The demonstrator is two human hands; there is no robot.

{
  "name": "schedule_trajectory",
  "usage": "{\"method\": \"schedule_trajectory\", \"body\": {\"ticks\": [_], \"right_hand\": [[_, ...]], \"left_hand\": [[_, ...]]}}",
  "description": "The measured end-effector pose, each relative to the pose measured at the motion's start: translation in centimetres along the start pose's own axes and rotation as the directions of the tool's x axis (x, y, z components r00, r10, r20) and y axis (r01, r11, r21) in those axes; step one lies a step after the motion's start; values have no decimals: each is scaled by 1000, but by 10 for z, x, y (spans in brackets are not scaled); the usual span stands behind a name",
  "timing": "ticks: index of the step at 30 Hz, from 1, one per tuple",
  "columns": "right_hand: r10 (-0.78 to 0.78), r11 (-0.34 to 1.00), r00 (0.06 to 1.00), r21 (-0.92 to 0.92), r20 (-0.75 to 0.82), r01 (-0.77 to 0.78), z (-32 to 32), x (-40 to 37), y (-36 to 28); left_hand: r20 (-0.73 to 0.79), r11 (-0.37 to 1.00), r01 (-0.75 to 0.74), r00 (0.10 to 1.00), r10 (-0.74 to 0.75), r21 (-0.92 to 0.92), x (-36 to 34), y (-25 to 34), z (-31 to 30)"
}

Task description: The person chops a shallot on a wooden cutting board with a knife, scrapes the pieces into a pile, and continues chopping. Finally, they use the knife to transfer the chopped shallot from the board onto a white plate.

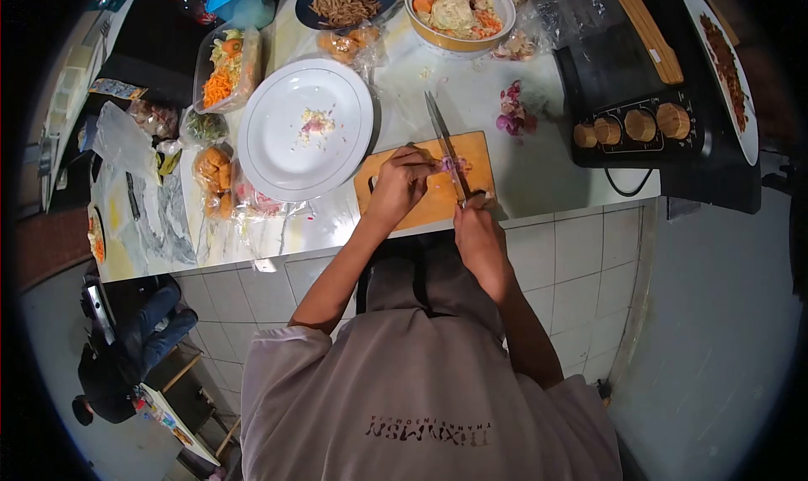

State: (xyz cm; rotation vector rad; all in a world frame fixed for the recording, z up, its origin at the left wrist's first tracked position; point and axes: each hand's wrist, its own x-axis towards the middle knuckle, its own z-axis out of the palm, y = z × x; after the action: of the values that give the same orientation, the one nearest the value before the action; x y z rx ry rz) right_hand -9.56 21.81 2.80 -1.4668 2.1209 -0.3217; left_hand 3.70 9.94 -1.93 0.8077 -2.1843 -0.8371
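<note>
My right hand (pixel 480 233) is wrapped round the handle of a kitchen knife (pixel 439 127), whose blade points away from me over the wooden cutting board (pixel 400 216). Small purple-pink pieces, apparently shallot (pixel 456 168), lie on the board around the blade. My left hand (pixel 406 178) rests at the board's left part with its fingers bent together beside those pieces; whether it pinches one is hidden. Left of the board stands a white plate (pixel 261 148) with a small heap of chopped pale and pinkish bits (pixel 316 127) in its middle.
Shallot peels or pieces (pixel 513 111) lie right of the board, near a black stove (pixel 631 106) with wooden knobs. Behind are a bowl of vegetables (pixel 412 35), a dark plate of brown strips (pixel 303 10) and a tub with shredded carrot (pixel 225 81). Another person (pixel 118 372) sits at lower left.
</note>
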Motion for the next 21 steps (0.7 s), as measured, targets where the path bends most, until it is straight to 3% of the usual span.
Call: {"method": "schedule_trajectory", "body": {"ticks": [4, 7, 21], "right_hand": [[29, 999, 997, -34, 77, -26, -15, 5, -11], [30, 999, 998, 31, 56, -31, -19, 5, -13], [3, 1000, 1000, -29, -26, -3, 18, -1, -10]], "left_hand": [[-1, 1000, 20, 1000, -20, -13, 0, 2, -1], [-19, 1000, 6, 1000, -6, -18, -2, 0, 2], [7, 999, 36, 999, -36, -31, -3, -5, 1]]}}
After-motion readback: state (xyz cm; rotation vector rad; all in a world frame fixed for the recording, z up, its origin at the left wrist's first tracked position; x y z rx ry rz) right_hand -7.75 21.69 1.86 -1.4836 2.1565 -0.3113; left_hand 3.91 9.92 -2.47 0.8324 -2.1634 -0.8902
